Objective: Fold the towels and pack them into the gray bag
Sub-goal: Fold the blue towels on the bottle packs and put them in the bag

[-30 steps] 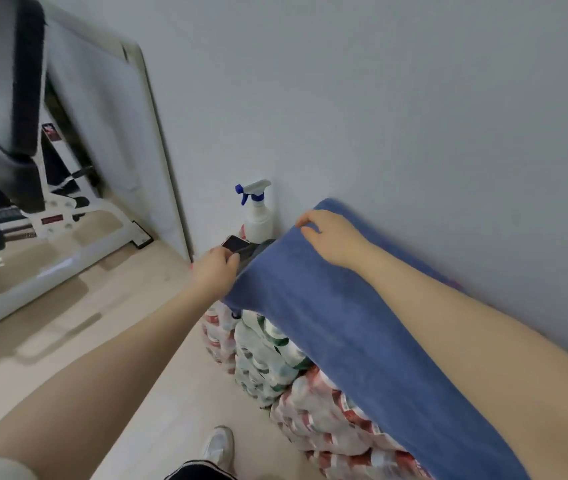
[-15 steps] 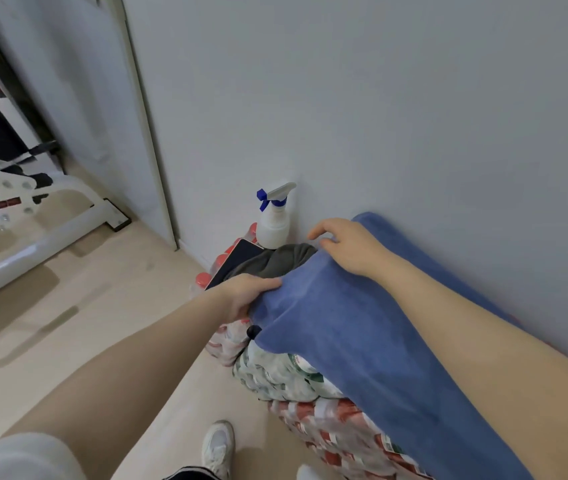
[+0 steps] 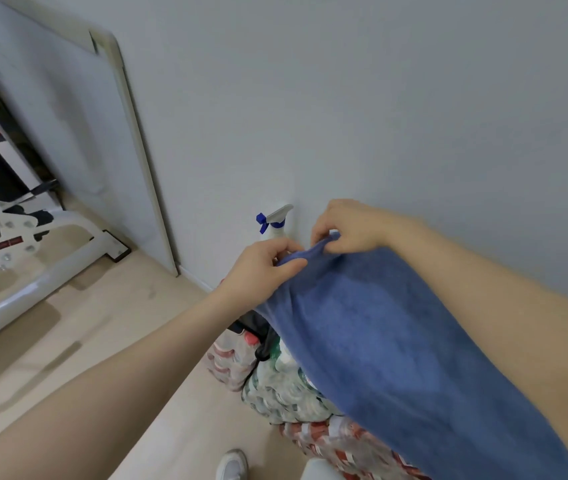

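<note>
My left hand (image 3: 258, 268) and right hand (image 3: 348, 226) pinch the towel's (image 3: 379, 341) twelve-o'clock edge, lifting it for folding.

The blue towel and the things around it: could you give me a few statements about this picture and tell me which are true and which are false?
1. Both hands hold the blue towel at its far end. True: the left hand and the right hand each pinch that edge.
2. The towel lies flat on the floor. False: it drapes over stacked packs of bottles beside the wall.
3. A spray bottle with a blue trigger stands against the wall behind the hands. True.
4. The spray bottle is in the left hand. False: no hand touches it.
5. A white shoe shows at the bottom of the picture. True.
</note>
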`<control>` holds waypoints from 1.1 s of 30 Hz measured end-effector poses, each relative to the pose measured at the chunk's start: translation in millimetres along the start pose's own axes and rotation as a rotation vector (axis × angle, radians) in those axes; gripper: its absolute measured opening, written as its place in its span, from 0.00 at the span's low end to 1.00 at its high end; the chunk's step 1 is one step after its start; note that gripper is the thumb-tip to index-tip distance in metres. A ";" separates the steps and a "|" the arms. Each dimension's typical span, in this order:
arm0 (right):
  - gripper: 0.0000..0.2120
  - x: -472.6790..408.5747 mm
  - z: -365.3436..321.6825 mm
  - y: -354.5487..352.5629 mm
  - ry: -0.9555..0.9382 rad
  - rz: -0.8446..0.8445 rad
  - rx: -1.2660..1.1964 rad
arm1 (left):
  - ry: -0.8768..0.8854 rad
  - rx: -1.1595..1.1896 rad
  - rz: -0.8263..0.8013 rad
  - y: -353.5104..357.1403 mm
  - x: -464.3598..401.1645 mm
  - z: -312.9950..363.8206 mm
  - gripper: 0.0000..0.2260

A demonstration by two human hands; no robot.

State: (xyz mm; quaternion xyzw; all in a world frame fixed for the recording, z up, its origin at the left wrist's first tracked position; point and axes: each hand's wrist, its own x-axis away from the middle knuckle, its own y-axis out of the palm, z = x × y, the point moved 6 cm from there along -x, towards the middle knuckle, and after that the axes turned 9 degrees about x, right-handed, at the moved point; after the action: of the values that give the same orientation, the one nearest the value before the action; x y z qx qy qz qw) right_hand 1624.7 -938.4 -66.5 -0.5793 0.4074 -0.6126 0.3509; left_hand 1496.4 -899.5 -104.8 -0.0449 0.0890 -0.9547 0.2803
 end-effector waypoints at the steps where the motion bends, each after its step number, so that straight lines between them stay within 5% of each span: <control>1: 0.10 3.8 9.1 -4.2 0.028 0.030 0.163 | -0.002 0.002 -0.011 1.4 0.3 2.5 0.08; 3: 0.12 14.3 31.9 -8.1 0.108 0.074 0.335 | -0.010 0.044 -0.039 4.2 1.2 9.0 0.08; 8: 0.10 46.6 89.9 1.5 0.409 0.151 0.319 | -0.058 0.287 -0.084 3.3 1.5 19.7 0.03; 13: 0.11 52.9 93.9 -8.1 0.571 0.496 0.220 | -0.123 0.499 -0.053 -8.4 2.9 14.8 0.11; 15: 0.12 47.7 85.9 -22.3 0.618 0.633 0.098 | -0.116 0.538 -0.043 -13.1 4.4 19.0 0.10; 19: 0.13 24.0 77.3 -47.9 0.533 0.804 -0.646 | -0.068 0.620 0.029 -27.7 6.9 39.4 0.09; 23: 0.11 29.2 80.3 -82.7 0.504 0.898 -0.614 | -0.024 0.696 0.153 -43.2 10.0 57.4 0.10; 33: 0.10 166.6 127.6 -6.7 0.628 0.813 -0.765 | -0.100 0.460 -0.383 93.7 43.0 86.0 0.09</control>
State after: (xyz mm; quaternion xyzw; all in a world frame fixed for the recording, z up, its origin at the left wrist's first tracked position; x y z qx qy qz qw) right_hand 1738.4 -1097.6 9.8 -0.2557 0.8679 -0.3825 0.1874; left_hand 1521.4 -1012.8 -37.3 -0.0431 -0.1533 -0.9819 0.1022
